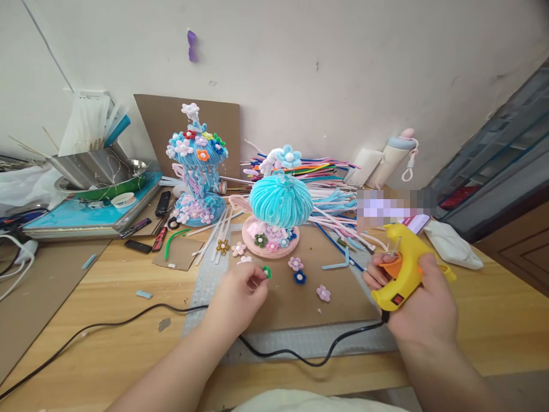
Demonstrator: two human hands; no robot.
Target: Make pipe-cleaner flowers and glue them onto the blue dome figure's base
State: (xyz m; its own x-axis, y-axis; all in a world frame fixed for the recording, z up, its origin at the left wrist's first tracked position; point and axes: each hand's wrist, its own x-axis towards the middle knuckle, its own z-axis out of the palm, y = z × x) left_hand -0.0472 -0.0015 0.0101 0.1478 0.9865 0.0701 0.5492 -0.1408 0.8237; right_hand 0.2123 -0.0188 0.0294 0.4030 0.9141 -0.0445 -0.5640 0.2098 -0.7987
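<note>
My left hand (pixel 238 297) pinches a small green flower (pixel 267 272) with a white centre, low over the brown cardboard. On the right, my right hand (pixel 420 303) is wrapped round a yellow glue gun (pixel 407 269) with an orange trigger. Between the hands lie a pink flower (pixel 295 264), a dark blue flower (pixel 299 277) and a lilac flower (pixel 323 293). Behind them stands a turquoise domed piece (pixel 281 199) on a round pink base (pixel 270 246) with flowers on it. A gold flower (pixel 223 246) and another pink flower (pixel 239 248) lie left of that base.
A finished-looking flowered blue piece (pixel 198 154) stands back left, near a metal bowl (pixel 92 166). Pipe cleaners (pixel 334 194) spread behind. The black cord (pixel 317 363) crosses the front. A bottle (pixel 394 157) and a white case (pixel 453 245) are at right.
</note>
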